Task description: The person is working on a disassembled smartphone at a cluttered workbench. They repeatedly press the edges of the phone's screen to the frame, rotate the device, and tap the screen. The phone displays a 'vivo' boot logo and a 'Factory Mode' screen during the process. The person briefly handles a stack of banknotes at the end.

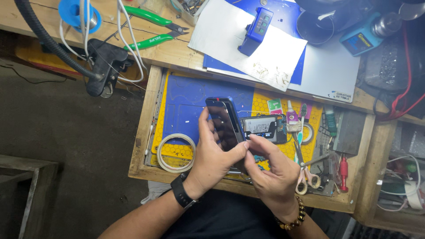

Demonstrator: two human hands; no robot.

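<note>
Black glossy phone screen panel gripped upright in my left hand, tilted for inspection; right hand pinches its lower edge. Opened phone body lies at 3 o'clock on yellow-blue mat, desk drawer.

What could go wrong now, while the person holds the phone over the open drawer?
1. The left hand holds the phone tilted by its edges; it might slip onto the opened phone lying below.
2. The right hand presses at the phone's lower edge; too much force there could crack the glass.
3. Scissors lie beside the right hand and could be knocked.
</note>
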